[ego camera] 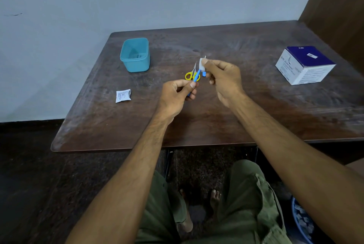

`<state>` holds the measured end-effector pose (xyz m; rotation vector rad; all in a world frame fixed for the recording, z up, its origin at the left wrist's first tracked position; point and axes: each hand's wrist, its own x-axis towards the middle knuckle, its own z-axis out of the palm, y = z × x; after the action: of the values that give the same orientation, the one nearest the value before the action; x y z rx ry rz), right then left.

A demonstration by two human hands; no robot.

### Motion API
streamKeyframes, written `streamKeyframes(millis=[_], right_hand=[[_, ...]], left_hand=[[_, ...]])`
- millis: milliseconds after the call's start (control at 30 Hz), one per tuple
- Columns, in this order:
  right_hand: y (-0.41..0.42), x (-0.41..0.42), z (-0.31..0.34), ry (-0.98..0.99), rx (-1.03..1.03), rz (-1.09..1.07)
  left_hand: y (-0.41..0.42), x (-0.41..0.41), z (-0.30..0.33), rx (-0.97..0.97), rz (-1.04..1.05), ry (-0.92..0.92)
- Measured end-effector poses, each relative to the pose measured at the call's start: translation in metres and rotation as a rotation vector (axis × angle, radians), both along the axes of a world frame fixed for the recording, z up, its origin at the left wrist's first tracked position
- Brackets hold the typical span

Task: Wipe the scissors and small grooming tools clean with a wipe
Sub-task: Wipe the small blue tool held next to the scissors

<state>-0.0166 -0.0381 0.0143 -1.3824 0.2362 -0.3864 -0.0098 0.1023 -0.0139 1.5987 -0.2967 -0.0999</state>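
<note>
My left hand (pixel 178 94) pinches the lower end of a thin blue grooming tool (pixel 196 76), which slants up to the right above the table. My right hand (pixel 222 78) presses a small white wipe (pixel 202 63) around the tool's upper end; a metal tip pokes out above the wipe. A small blue piece (pixel 204 74) shows just under the wipe by my right fingers. Small scissors with yellow handles (pixel 192 74) lie on the dark wooden table (pixel 216 117) right behind the tool, blades pointing away from me.
A teal plastic tub (pixel 135 54) stands at the back left with something thin inside. A torn white wipe sachet (pixel 123 96) lies to the left. A blue-and-white box (pixel 305 64) sits at the right. A blue basket (pixel 302 222) is on the floor.
</note>
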Motion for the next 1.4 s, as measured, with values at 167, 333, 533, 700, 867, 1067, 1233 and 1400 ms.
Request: streamKeyframes(millis=[167, 333, 533, 700, 867, 1067, 1233, 1400], right_hand=[[0.005, -0.006, -0.011, -0.006, -0.050, 0.083], [0.003, -0.006, -0.006, 0.011, -0.062, 0.030], [0.012, -0.011, -0.008, 0.014, -0.087, 0.028], [0.013, -0.015, -0.013, 0.040, -0.128, 0.035], [0.007, -0.005, -0.001, 0.053, -0.015, -0.079], [0.012, -0.012, -0.009, 0.067, -0.089, 0.006], [0.015, -0.017, -0.017, 0.053, -0.147, 0.074], [0.007, -0.004, 0.001, 0.050, -0.006, -0.026]], left_hand=[[-0.001, 0.001, -0.001, -0.003, 0.032, -0.010], [-0.001, -0.002, -0.003, 0.025, 0.062, 0.006], [-0.003, -0.002, 0.003, 0.061, 0.112, 0.007], [-0.001, -0.005, -0.003, 0.129, 0.138, 0.008], [-0.004, -0.009, -0.006, 0.022, 0.090, 0.048], [-0.005, -0.008, -0.003, -0.006, 0.122, 0.054], [-0.004, -0.008, -0.002, 0.041, 0.130, 0.041], [-0.007, -0.006, -0.001, 0.053, 0.160, 0.057]])
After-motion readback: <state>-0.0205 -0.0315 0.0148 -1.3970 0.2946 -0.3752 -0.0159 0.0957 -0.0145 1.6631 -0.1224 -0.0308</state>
